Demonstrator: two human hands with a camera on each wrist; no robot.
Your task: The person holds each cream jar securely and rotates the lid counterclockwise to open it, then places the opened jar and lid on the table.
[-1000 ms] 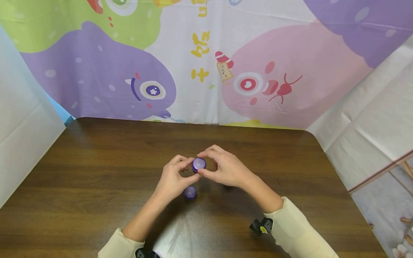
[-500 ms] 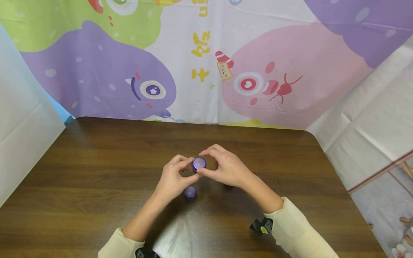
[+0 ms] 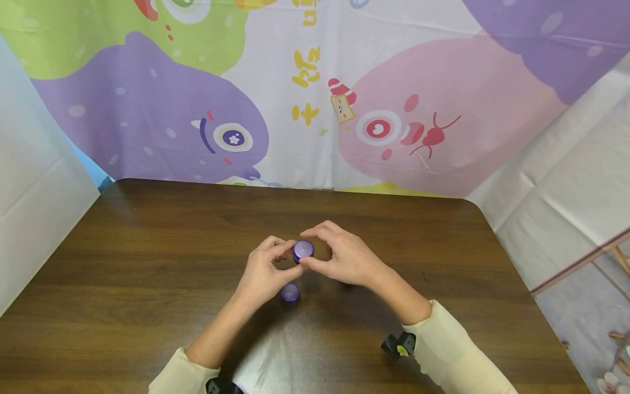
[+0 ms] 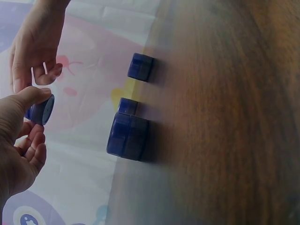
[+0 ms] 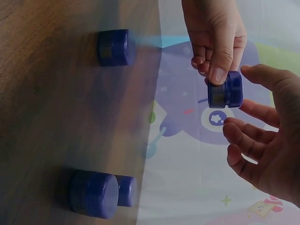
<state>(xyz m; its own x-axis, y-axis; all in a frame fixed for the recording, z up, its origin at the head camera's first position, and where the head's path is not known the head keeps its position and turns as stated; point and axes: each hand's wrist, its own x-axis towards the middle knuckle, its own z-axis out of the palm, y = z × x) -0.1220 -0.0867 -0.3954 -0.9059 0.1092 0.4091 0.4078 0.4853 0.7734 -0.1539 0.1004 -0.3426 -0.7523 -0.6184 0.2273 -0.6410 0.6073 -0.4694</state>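
Observation:
Held up over the table is a small purple jar (image 3: 297, 260) with a round lid (image 3: 303, 249). My left hand (image 3: 264, 272) pinches the jar's body between thumb and fingers, as the left wrist view also shows. The right hand (image 3: 350, 258) has its thumb and forefinger at opposite sides of the lid; in the right wrist view its other fingers (image 5: 243, 140) are half bent below. On the table just nearer than the hands stands another purple jar (image 3: 290, 294). Part of a dark thing (image 3: 348, 283) shows beneath the right hand, mostly hidden.
In the right wrist view a jar (image 5: 116, 48) stands apart on the wooden table (image 5: 51, 117), while a larger-looking jar (image 5: 93, 193) overlaps a smaller one (image 5: 126, 191). A printed cloth (image 3: 305, 148) hangs behind the table, with white sheets (image 3: 44, 175) at both sides.
The right forefinger shifts slightly off and back at the lid's far side, and the thumb slides a little along its near edge. The left hand and the jar barely move.

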